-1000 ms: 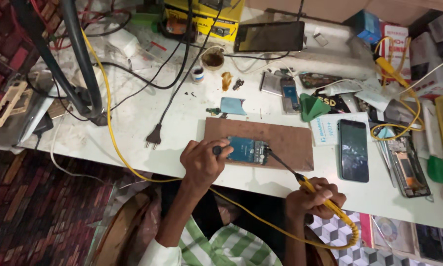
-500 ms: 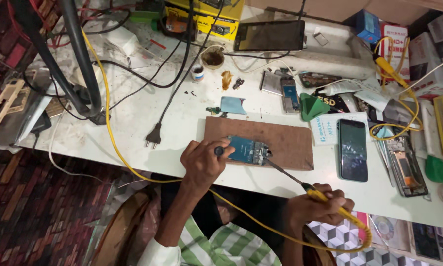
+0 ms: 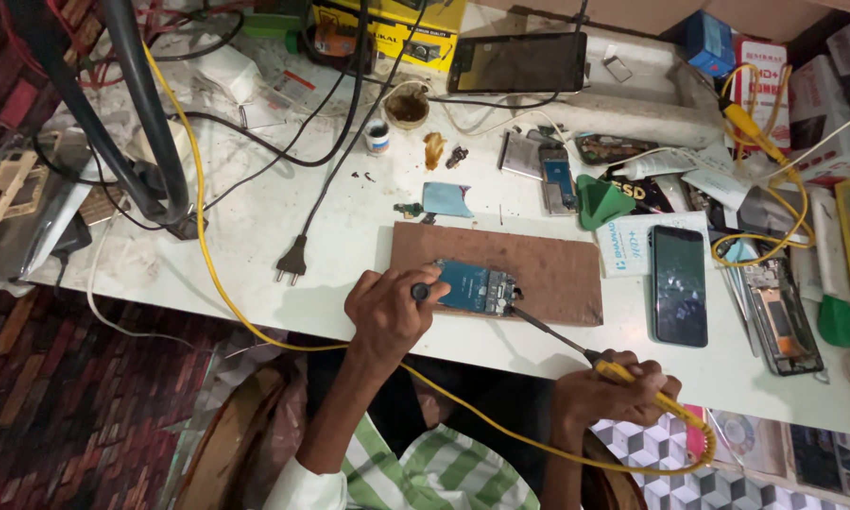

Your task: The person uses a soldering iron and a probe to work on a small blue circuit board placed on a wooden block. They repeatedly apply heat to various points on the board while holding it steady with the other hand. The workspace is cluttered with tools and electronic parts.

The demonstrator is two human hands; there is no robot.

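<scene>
Right hand (image 3: 614, 389) grips the iron (image 3: 576, 348), tip pointing up-left onto the board (image 3: 474, 286); left hand (image 3: 387, 307) pins the board's left edge.

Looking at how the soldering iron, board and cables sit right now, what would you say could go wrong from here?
1. The soldering iron tip sits on the blue circuit board close to the left hand steadying it; a slip could burn fingers.
2. The iron's yellow cable loops across the table and under both arms; a snag might jerk the tip.
3. The dark phone lies near the right hand and table edge; it could be knocked off.
</scene>
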